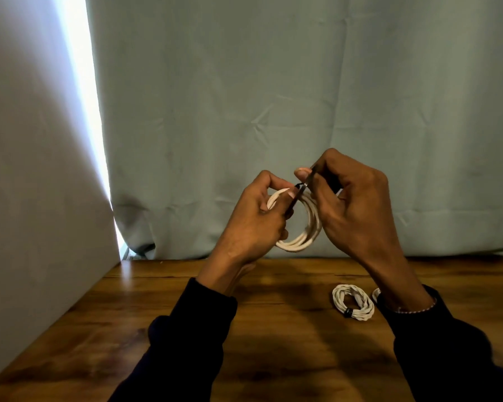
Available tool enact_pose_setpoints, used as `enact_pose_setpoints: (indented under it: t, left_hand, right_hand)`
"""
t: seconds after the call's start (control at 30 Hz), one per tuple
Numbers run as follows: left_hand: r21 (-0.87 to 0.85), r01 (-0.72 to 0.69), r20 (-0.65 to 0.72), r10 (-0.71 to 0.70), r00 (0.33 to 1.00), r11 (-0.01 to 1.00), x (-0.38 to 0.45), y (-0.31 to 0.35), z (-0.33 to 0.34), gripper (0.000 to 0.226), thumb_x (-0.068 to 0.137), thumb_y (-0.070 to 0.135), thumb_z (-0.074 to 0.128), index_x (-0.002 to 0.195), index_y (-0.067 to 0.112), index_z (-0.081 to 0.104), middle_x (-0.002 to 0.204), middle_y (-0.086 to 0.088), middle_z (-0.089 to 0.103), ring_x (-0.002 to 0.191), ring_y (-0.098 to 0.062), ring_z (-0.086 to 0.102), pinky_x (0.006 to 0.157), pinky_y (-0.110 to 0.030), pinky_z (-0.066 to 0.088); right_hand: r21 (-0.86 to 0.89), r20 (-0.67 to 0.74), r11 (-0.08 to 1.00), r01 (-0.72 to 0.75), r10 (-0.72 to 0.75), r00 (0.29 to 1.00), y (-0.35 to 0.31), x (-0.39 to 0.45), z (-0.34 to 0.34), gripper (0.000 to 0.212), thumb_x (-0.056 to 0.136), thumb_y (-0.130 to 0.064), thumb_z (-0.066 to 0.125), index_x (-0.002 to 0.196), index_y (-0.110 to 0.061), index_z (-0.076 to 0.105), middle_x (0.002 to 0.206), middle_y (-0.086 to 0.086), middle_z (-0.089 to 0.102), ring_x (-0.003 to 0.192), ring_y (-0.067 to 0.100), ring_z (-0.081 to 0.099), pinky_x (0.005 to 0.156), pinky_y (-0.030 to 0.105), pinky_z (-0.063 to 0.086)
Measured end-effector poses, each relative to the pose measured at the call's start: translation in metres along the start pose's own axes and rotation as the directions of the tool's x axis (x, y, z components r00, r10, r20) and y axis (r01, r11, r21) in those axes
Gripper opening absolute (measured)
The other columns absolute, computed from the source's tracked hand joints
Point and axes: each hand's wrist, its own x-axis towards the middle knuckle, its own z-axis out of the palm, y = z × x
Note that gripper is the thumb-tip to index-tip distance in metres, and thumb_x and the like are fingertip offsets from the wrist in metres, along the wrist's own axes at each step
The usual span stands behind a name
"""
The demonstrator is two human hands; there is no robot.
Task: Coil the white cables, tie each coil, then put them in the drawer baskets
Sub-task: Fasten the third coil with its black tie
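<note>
Held up in the centre of the frame, above the wooden worktop (273, 329): a white cable coil (308, 230), upright, loops facing the camera. Gripped on its left side by the left hand (256, 216), fingers curled closed around the strands. Pinched at the top of the coil by the right hand (352, 204), thumb and forefinger narrow on a thin black tie (301, 190) that runs diagonally across the loops; other fingers folded behind the coil's right side. Dark sleeves (192, 343) on both forearms, a beaded bracelet (415, 310) at the right wrist. Lower right of the frame, flat on the worktop: a second coil (352, 301), already bound with a black band at its lower edge. Just beside it, to the right, the edge of a third coil (376, 294), mostly hidden behind the right wrist. Behind everything, a grey-green curtain (273, 97), a strip of bright light at upper left.
</note>
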Motion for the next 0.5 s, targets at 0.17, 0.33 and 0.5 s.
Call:
enact_pose_setpoints:
  t: [0.17,0.33,0.5]
  left_hand:
    - [0.034,-0.018,-0.109,0.022,0.994,0.999,0.002,-0.001,-0.011,0.017,0.096,0.027,0.063,0.107,0.014,0.065,0.082,-0.006,0.067,0.062,-0.013,0.057,0.053,-0.022,0.049]
    - [-0.073,0.003,-0.120,-0.012,0.993,0.997,0.006,-0.002,-0.016,0.019,0.097,0.025,0.063,0.106,0.008,0.066,0.074,-0.008,0.059,0.055,-0.006,0.047,0.052,-0.023,0.044]
    - [-0.183,0.020,-0.121,-0.043,0.992,0.983,0.007,0.002,-0.020,0.021,0.099,0.019,0.060,0.107,0.001,0.067,0.076,-0.012,0.051,0.055,-0.009,0.040,0.052,-0.025,0.040]
  right_hand:
    - [-0.048,0.104,0.986,0.158,-0.152,0.983,0.005,-0.001,-0.001,0.017,0.096,-0.024,0.061,0.085,-0.011,0.065,0.074,0.001,0.062,0.068,0.017,0.056,0.060,0.041,0.049]
    - [-0.099,0.225,0.966,0.239,-0.212,0.951,0.007,-0.002,0.000,0.012,0.094,-0.025,0.060,0.088,-0.015,0.065,0.076,-0.001,0.061,0.069,0.018,0.054,0.060,0.042,0.049]
    - [-0.286,0.267,0.894,0.345,-0.271,0.925,0.002,-0.003,0.000,0.009,0.093,-0.027,0.067,0.093,-0.018,0.067,0.079,-0.002,0.064,0.075,0.018,0.049,0.058,0.032,0.040]
